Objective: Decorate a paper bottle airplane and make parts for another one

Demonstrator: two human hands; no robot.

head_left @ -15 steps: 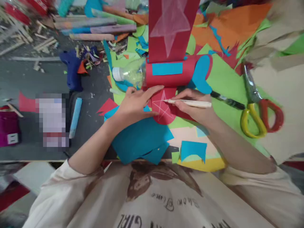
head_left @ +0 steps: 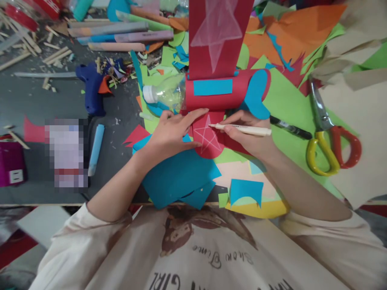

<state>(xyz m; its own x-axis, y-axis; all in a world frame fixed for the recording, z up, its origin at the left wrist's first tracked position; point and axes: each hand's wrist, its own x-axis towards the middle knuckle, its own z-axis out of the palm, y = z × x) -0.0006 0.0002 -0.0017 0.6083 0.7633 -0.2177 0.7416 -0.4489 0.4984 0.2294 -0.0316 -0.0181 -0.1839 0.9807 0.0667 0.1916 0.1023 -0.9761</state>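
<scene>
A clear plastic bottle (head_left: 169,93) with a white cap lies on its side, wrapped in red paper (head_left: 211,102) with a blue strip and a blue tail-like piece. Red wing-shaped paper extends from it above and below. On the upper wing (head_left: 219,60) is a filled pale star; the lower wing (head_left: 208,151) bears an outlined white star. My right hand (head_left: 244,129) grips a white marker (head_left: 254,130), its tip at the star's upper right line. My left hand (head_left: 175,131) rests with fingers spread on the lower wing's left edge, holding nothing.
Scissors (head_left: 323,149) and a black marker (head_left: 292,128) lie at right on green paper. Blue paper sheets (head_left: 181,173) lie near the table's front edge. At left are a blue glue gun (head_left: 93,88) and a light blue marker (head_left: 96,149). Several markers (head_left: 127,37) lie behind.
The white marker has shifted very slightly right, with its tip still near the star's upper right line. My left hand stays in place.
</scene>
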